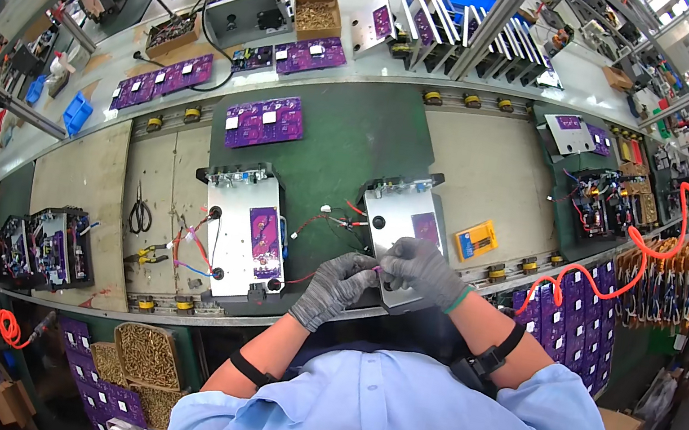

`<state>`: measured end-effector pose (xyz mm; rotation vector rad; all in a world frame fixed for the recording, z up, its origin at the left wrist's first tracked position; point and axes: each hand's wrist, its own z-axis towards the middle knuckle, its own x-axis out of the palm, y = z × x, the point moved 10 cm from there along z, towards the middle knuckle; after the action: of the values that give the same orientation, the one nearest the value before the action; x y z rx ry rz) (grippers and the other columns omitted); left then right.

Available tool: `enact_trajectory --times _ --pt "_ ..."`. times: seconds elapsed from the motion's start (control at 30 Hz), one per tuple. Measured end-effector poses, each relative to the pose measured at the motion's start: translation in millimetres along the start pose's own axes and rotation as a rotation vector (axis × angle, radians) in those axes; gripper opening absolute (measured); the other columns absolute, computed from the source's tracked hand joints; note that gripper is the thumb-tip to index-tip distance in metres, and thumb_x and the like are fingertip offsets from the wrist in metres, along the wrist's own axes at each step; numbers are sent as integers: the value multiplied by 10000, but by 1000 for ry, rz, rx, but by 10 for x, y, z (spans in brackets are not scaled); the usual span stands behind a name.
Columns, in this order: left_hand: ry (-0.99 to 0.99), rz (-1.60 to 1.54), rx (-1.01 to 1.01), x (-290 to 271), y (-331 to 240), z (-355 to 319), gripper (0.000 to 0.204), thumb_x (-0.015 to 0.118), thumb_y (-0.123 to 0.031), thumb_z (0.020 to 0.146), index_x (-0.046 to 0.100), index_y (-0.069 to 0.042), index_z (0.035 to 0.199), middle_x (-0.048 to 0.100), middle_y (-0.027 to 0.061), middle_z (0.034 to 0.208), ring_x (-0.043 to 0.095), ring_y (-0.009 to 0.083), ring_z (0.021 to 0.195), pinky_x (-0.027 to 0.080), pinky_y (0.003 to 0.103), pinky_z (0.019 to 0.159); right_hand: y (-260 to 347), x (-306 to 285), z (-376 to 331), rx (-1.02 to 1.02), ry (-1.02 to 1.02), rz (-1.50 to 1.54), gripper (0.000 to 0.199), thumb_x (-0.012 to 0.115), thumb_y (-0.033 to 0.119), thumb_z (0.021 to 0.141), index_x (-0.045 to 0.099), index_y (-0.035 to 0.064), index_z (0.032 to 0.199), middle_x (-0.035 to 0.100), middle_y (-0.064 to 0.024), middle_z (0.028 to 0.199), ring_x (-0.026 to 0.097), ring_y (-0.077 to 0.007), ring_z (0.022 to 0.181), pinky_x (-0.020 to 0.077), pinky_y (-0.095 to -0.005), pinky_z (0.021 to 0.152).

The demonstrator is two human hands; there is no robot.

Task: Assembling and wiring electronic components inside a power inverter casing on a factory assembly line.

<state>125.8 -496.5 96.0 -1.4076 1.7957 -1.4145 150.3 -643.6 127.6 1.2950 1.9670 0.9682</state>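
- Green mat [368, 128] runs beneath the silver casing [399, 217], which I take as landmark; a second casing [226, 241] lies to its left, a yellow packet [475, 240] just to its right.
- My gloved left hand [337, 287] and right hand [422, 269] meet at that silver casing's near left edge, fingers drawn narrow (whether round a wire end, I cannot tell from this far off).
- Loose red and dark wires [349, 223] lie off its left side.
- To work well here, I'd brace one hand against the casing, pinch close to the end, avoid tugging, and keep slack off its edges.
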Motion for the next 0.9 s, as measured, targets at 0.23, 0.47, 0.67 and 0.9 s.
enact_trajectory --times 0.23,0.47,0.67,0.9 --pt "45 -64 -154 -169 280 25 223 698 -227 967 686 -29 1072 661 10 800 499 45 566 393 219 488 109 29 35 -128 -28 -178 228 758 201 892 675 11 986 715 -68 805 690 -136 727 564 -301 667" --pt "103 51 -344 -226 683 102 218 699 -251 960 679 -37 996 639 12 761 477 56 542 393 221 492 75 -190 -108 -104 -58 -866 322 730 331 843 689 63 1016 718 -137 898 697 -338 836 551 -400 806" --pt "339 -61 -351 32 767 208 310 725 -248 933 675 14 1091 610 7 743 491 83 566 399 243 521 -99 -57 -21 80 126 -990 446 740 392 839 677 110 1179 710 -148 1033 688 -337 990 529 -440 893" --pt "380 -216 -341 186 954 273 371 720 -263 923 669 43 1128 639 19 799 527 87 612 419 236 552 -179 -40 86 169 249 -1016 551 795 327 743 641 122 1231 709 -139 1075 685 -333 1019 531 -424 894"
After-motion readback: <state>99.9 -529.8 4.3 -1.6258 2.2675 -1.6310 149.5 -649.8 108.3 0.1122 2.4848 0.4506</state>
